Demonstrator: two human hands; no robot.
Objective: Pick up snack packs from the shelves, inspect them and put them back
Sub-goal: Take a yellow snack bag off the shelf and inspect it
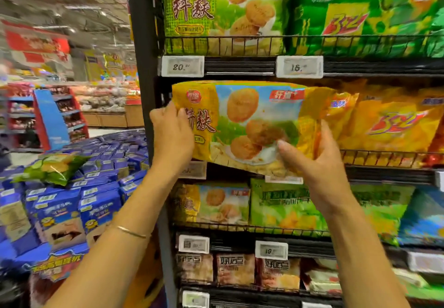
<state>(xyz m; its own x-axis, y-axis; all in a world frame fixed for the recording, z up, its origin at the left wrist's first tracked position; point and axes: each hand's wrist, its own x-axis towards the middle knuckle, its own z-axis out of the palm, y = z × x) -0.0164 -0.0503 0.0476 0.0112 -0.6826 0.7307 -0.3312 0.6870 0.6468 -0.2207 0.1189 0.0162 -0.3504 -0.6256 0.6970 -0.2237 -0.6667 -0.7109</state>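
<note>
A large yellow biscuit pack (252,113) with round biscuits printed on it is held in front of the second shelf (384,161), tilted a little. My left hand (171,132) grips its left edge. My right hand (317,161) holds its lower right part, thumb on the front and fingers behind. The pack's bottom edge hangs over the shelf's wire rail and covers a price tag.
A green biscuit pack (221,12) and a green 3+2 pack (360,17) fill the top shelf, yellow 3+2 packs (396,122) sit to the right. More packs (216,202) lie below. At left stands a display of blue boxes (72,206) with a loose green pack (52,168) on top.
</note>
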